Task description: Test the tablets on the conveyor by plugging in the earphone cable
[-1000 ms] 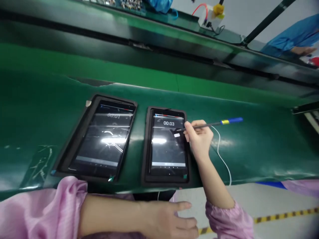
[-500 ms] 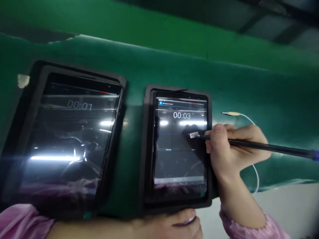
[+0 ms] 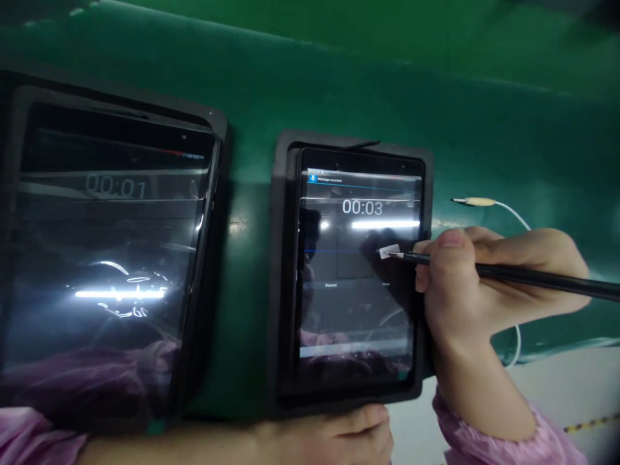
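Note:
My right hand (image 3: 465,290) grips a slim black pen (image 3: 533,276) between thumb and fingers. At its fine metal tip is a small white label (image 3: 389,251), over the right tablet (image 3: 358,310); whether it touches the screen I cannot tell. That tablet lies in a dark foam frame (image 3: 282,271), its screen lit with "00:03" and "Message recorded". My left hand (image 3: 339,439) is against the frame's near edge, fingers curled together; what they hold, if anything, is hidden. Left of it lies a second tablet (image 3: 111,245) showing a dim "00:01".
A white cable (image 3: 513,212) with a yellowish plug (image 3: 477,201) lies right of the tablet, partly behind my right hand. Under everything is a green mat (image 3: 256,258). Overhead lights reflect off both screens. Yellow-and-black striped tape (image 3: 591,424) shows at the lower right.
The view has moved closer, shifting the left tablet left and the right hand rightward. The label stays at the pen tip over the right screen; both hands keep their grip.

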The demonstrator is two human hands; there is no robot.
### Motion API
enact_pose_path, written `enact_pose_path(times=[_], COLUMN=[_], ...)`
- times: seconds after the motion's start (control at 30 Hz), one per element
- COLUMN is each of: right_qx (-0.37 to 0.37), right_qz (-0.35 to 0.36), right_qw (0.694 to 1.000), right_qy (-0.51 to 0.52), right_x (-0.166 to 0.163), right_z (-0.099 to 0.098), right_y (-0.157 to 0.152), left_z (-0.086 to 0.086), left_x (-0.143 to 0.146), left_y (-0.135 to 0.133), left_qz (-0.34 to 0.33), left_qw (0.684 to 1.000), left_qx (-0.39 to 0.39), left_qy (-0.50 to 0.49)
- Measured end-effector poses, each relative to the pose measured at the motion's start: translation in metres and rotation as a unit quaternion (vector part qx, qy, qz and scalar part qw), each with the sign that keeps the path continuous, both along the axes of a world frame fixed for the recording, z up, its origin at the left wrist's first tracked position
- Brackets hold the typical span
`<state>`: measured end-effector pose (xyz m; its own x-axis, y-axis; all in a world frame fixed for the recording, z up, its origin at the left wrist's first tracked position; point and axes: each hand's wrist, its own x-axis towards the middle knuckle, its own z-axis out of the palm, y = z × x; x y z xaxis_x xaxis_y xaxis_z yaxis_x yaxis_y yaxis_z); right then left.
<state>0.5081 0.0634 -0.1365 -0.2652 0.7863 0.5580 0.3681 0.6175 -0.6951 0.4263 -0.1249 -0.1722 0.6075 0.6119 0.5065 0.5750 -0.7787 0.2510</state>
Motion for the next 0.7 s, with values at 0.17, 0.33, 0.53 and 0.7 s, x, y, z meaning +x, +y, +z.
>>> enact_pose_path(times=[0.17, 0.33, 0.53, 0.7], right_qx=[-0.010, 0.020, 0.052, 0.053], right_qz=[-0.020, -0.012, 0.006, -0.018], right_qw=[1.000, 0.999, 0.998, 0.998], right_qy=[-0.009, -0.025, -0.039, -0.040], right_x=[0.001, 0.001, 0.003, 0.005], right_z=[0.003, 0.002, 0.001, -0.002], right_y=[-0.003, 0.001, 0.005, 0.003], left_z=[0.002, 0.000, -0.007, -0.005], left_x=[0.000, 0.001, 0.008, 0.005], left_y=[0.000, -0.002, -0.010, -0.008], left_qz=[-0.003, -0.014, -0.004, -0.011], left_qw=[1.000, 0.999, 1.000, 1.000], left_qx=[-0.017, -0.031, -0.003, -0.013], left_qy=[-0.012, -0.030, -0.030, -0.023])
